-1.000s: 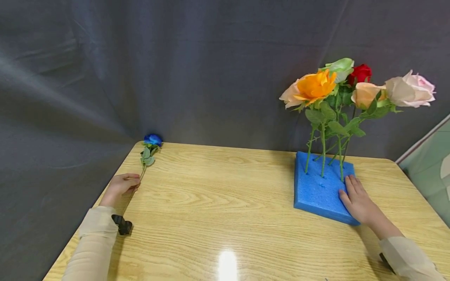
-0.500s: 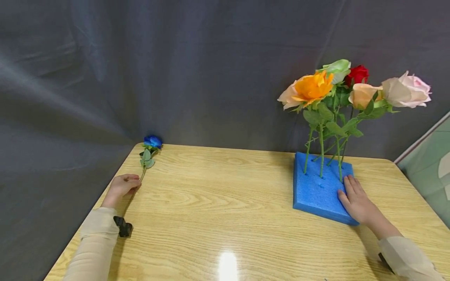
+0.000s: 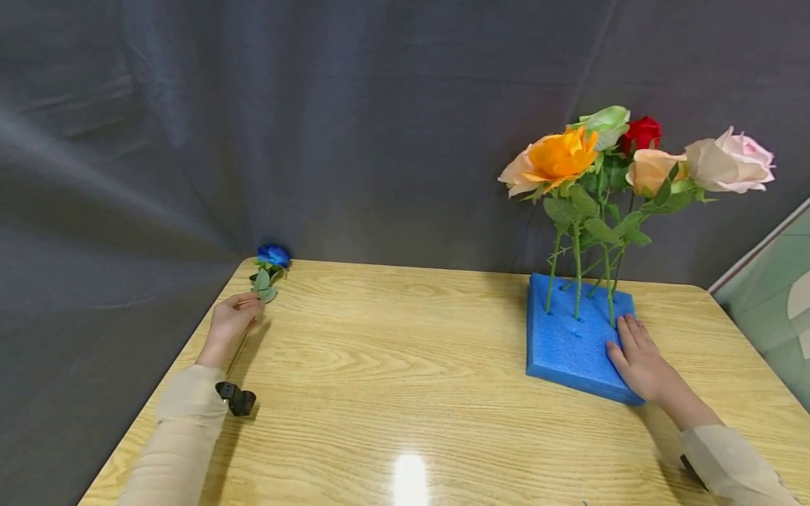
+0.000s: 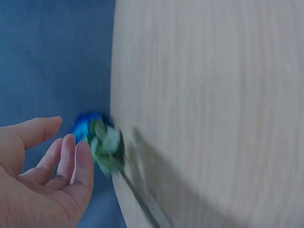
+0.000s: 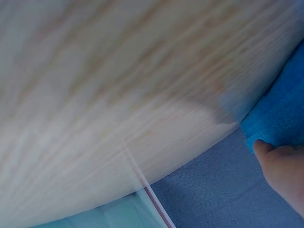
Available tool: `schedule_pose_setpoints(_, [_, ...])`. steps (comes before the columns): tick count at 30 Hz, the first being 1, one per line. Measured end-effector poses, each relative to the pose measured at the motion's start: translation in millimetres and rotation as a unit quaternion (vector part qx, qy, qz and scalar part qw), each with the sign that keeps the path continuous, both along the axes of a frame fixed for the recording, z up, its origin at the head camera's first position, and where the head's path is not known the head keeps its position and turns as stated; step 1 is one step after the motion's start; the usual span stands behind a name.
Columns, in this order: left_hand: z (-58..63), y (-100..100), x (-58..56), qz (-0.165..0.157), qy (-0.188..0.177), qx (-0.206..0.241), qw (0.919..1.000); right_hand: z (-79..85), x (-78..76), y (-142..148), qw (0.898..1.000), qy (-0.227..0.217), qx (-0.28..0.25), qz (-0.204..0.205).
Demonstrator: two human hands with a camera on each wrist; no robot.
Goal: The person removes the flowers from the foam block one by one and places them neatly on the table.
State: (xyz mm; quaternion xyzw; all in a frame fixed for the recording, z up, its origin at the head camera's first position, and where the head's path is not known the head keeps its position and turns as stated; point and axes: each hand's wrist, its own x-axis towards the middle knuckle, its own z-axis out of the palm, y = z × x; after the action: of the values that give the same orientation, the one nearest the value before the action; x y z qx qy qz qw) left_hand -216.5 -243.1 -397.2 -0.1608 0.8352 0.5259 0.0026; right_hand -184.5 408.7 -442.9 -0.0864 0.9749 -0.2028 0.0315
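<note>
A blue artificial rose [image 3: 273, 256] with green leaves [image 4: 105, 145] lies at the table's far left corner, its thin stem [image 4: 137, 194] running back toward the near side. Over that stem hovers my left hand [image 3: 233, 322]; in the left wrist view its thumb and fingers are spread apart, with the stem beside them and not between. On the right, a blue foam block [image 3: 569, 355] bears several upright artificial roses, among them an orange one [image 3: 562, 156] and a red one [image 3: 643, 135]. My right hand [image 3: 644, 360] rests with extended fingers on the block's right edge.
The wooden table [image 3: 380, 365] spreads between both hands. A dark grey cloth [image 3: 392, 126] hangs behind it and along its left side. A pale green surface with a light edge [image 3: 768, 281] shows at the far right.
My left hand has moved forward along the stem toward the leaves and slightly lifted. My right hand stays on the foam block. The view has shifted slightly.
</note>
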Motion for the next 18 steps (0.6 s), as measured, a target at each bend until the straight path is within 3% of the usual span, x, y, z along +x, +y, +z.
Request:
schedule_pose_setpoints(9, [2.0,62,-15.5,-0.044,0.01,0.075,0.9962,0.7,0.9,1,1.0,0.0,0.007,-0.001])
schedule_pose_setpoints(18, [-0.5,134,-25.8,-0.101,0.015,0.118,0.9877,1.9,0.9,0,1.0,-0.007,0.006,0.001])
